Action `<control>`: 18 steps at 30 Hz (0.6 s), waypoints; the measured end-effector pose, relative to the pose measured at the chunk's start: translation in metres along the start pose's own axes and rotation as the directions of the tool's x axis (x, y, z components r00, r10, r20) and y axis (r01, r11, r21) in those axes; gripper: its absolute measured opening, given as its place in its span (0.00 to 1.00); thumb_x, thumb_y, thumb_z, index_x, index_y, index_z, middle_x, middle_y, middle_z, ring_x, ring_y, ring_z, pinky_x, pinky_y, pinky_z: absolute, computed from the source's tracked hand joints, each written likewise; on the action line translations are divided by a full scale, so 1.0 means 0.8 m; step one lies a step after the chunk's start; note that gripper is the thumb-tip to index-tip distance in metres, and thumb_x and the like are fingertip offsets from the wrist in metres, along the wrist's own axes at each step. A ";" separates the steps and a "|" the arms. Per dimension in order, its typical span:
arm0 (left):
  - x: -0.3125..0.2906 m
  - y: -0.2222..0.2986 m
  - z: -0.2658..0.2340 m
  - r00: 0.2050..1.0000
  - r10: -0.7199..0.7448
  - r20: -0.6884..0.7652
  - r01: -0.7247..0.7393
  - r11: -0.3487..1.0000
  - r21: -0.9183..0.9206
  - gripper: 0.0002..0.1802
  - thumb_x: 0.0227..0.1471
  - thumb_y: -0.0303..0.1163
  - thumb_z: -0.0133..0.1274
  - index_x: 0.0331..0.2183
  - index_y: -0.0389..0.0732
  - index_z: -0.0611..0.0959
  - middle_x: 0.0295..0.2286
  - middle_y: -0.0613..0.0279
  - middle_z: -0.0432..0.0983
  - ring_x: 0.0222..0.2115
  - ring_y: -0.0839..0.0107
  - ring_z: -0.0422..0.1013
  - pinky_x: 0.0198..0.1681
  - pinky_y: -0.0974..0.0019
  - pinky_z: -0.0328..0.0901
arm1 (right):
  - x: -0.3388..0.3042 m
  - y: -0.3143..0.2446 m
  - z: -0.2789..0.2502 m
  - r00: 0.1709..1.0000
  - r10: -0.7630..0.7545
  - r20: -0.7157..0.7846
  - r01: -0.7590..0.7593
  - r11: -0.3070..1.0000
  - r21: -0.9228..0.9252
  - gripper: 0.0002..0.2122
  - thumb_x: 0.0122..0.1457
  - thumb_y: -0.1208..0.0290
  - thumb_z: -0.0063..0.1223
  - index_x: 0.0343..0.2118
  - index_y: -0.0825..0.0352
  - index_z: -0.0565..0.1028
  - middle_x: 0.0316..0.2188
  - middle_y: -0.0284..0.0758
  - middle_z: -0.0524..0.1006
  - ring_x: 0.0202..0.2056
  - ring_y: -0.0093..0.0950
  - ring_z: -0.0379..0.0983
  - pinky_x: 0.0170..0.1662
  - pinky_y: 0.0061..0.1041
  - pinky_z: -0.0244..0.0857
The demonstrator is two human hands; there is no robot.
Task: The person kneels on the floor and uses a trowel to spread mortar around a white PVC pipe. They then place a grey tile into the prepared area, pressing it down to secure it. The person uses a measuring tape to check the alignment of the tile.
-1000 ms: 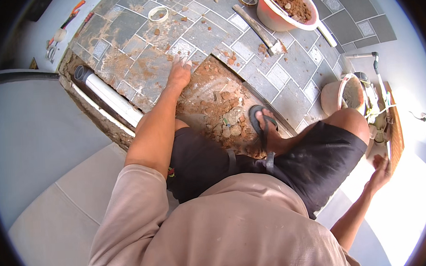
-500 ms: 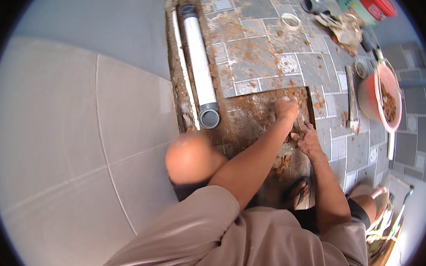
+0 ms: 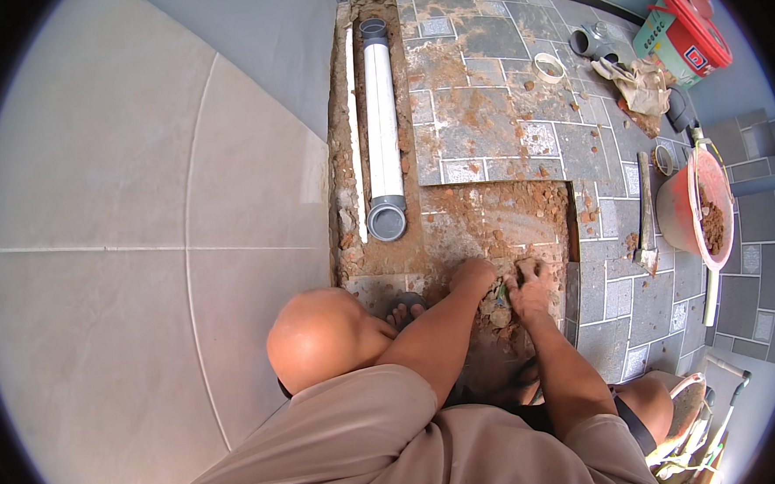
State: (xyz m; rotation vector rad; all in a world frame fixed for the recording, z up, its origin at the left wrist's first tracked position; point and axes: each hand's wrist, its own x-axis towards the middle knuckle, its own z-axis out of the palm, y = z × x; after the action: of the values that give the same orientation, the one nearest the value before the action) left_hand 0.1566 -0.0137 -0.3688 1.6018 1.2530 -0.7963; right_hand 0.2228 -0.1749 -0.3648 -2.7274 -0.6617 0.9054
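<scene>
Two bare hands, both inside the tiled floor's cut-out recess point(image 3: 536, 225). Left hand point(image 3: 473, 277): back uppermost, fingers bunched downward; whether it grips a piece or presses loose, I cannot tell. Right hand point(image 3: 530, 289): fingers bent and parted at the rubble's edge; any fragment beneath them cannot be made out.

One heap of rubble point(image 3: 498, 313): broken, brown and grey, lying between the two wrists on the near side of the recess.

Changes, recent: one second ago the left hand lay on the tiles and the right was far out to the side; half a second ago both worked nearer the recess's far right corner. Now both have come back toward the body, at the heap, so the work in hand sits at the loose pieces.

One white pipe point(image 3: 382, 120) with grey end fittings, laid in the trench to the left. One long-handled hammer point(image 3: 645, 202), on the tiles at right. One pink bucket point(image 3: 677, 207) of brown soil, just beside it.

Obscured: the left fingertips, behind their own hand; the heap's near part, dim between the forearms; one pale pail point(image 3: 687, 402), lower right, partly behind the knee.
</scene>
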 end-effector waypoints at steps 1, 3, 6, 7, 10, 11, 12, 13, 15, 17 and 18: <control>-0.003 0.003 0.004 1.000 0.017 -0.021 -0.016 0.999 0.045 0.25 0.59 0.41 0.54 0.54 0.36 0.81 0.56 0.43 0.75 0.58 0.49 0.73 0.57 0.48 0.70 | -0.002 -0.004 -0.001 0.992 0.123 -0.032 -0.122 0.992 0.005 0.35 0.63 0.45 0.57 0.72 0.43 0.59 0.72 0.44 0.50 0.70 0.52 0.49 0.69 0.54 0.52; -0.017 0.012 0.010 0.997 0.023 -0.069 -0.019 0.998 0.062 0.29 0.60 0.41 0.52 0.59 0.37 0.76 0.58 0.42 0.73 0.59 0.49 0.72 0.59 0.49 0.69 | -0.022 -0.025 -0.024 0.919 0.380 -0.103 -0.381 0.925 0.017 0.40 0.63 0.43 0.56 0.75 0.41 0.51 0.72 0.45 0.47 0.69 0.53 0.50 0.70 0.54 0.50; -0.040 0.026 0.012 0.993 -0.005 -0.116 0.005 1.000 -0.002 0.35 0.60 0.41 0.50 0.65 0.38 0.66 0.59 0.39 0.71 0.60 0.48 0.71 0.62 0.51 0.66 | 0.005 0.021 0.022 0.768 0.639 -0.045 -0.620 0.758 0.202 0.50 0.58 0.34 0.57 0.76 0.43 0.41 0.72 0.52 0.44 0.68 0.58 0.50 0.71 0.55 0.43; -0.040 0.026 0.010 0.995 -0.001 -0.097 0.000 1.000 -0.009 0.38 0.60 0.40 0.50 0.67 0.40 0.62 0.60 0.38 0.70 0.61 0.47 0.69 0.63 0.51 0.65 | 0.009 0.022 0.028 0.716 0.698 0.001 -0.673 0.689 0.267 0.51 0.57 0.33 0.57 0.77 0.44 0.41 0.72 0.53 0.44 0.68 0.59 0.50 0.71 0.55 0.42; -0.038 0.021 0.011 0.994 0.041 -0.103 -0.043 0.999 -0.014 0.39 0.61 0.40 0.50 0.69 0.42 0.57 0.61 0.39 0.68 0.61 0.43 0.68 0.62 0.47 0.65 | 0.009 0.015 0.045 0.745 0.666 0.032 -0.648 0.712 0.272 0.52 0.55 0.33 0.59 0.76 0.51 0.47 0.71 0.55 0.46 0.69 0.58 0.50 0.71 0.51 0.47; -0.038 0.023 0.016 0.992 0.069 -0.109 -0.070 0.998 -0.005 0.38 0.61 0.39 0.51 0.68 0.43 0.57 0.62 0.39 0.68 0.61 0.42 0.68 0.61 0.46 0.66 | 0.007 0.022 0.052 0.769 0.638 0.046 -0.623 0.732 0.275 0.51 0.55 0.33 0.60 0.76 0.52 0.48 0.71 0.55 0.46 0.69 0.58 0.50 0.71 0.50 0.48; -0.030 0.017 0.020 0.992 0.074 -0.107 -0.078 0.996 -0.033 0.38 0.60 0.40 0.51 0.67 0.42 0.59 0.61 0.38 0.68 0.61 0.41 0.68 0.62 0.46 0.65 | -0.005 0.025 0.059 0.812 0.581 -0.057 -0.549 0.793 0.265 0.50 0.53 0.36 0.62 0.73 0.61 0.57 0.69 0.59 0.52 0.68 0.58 0.53 0.70 0.49 0.50; -0.009 0.015 0.019 0.992 0.079 -0.103 -0.085 0.995 -0.057 0.38 0.60 0.40 0.52 0.66 0.40 0.61 0.61 0.37 0.68 0.61 0.40 0.68 0.62 0.46 0.65 | -0.002 0.023 0.064 0.859 0.504 -0.089 -0.475 0.850 0.229 0.49 0.54 0.37 0.62 0.72 0.62 0.58 0.69 0.60 0.55 0.68 0.58 0.55 0.70 0.46 0.51; 0.081 -0.021 0.018 0.991 0.070 -0.118 -0.103 0.947 -0.305 0.33 0.60 0.41 0.54 0.61 0.37 0.70 0.58 0.35 0.72 0.58 0.41 0.71 0.60 0.48 0.67 | 0.009 -0.004 0.055 0.928 0.358 -0.101 -0.331 0.918 0.217 0.45 0.56 0.40 0.61 0.70 0.64 0.61 0.66 0.61 0.62 0.67 0.57 0.58 0.68 0.45 0.55; 0.057 -0.005 0.013 0.998 -0.039 0.054 0.058 0.910 -0.411 0.28 0.61 0.40 0.54 0.58 0.37 0.74 0.55 0.37 0.75 0.56 0.43 0.74 0.56 0.49 0.71 | 0.017 0.035 0.048 0.937 0.339 -0.080 -0.292 0.892 0.346 0.38 0.60 0.44 0.59 0.67 0.65 0.67 0.63 0.62 0.68 0.66 0.54 0.60 0.64 0.48 0.61; 0.049 0.004 0.014 0.996 -0.052 0.067 0.075 0.908 -0.411 0.25 0.61 0.39 0.54 0.56 0.37 0.77 0.54 0.38 0.76 0.54 0.45 0.75 0.54 0.50 0.73 | 0.029 0.055 0.035 0.932 0.363 -0.010 -0.332 0.861 0.385 0.39 0.61 0.43 0.57 0.68 0.66 0.65 0.65 0.59 0.65 0.66 0.57 0.58 0.66 0.49 0.58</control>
State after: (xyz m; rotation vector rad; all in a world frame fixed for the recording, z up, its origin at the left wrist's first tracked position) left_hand 0.1706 -0.0104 -0.4070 1.1932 1.3370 -0.5605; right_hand 0.2377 -0.2019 -0.4128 -2.5444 0.0367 0.8751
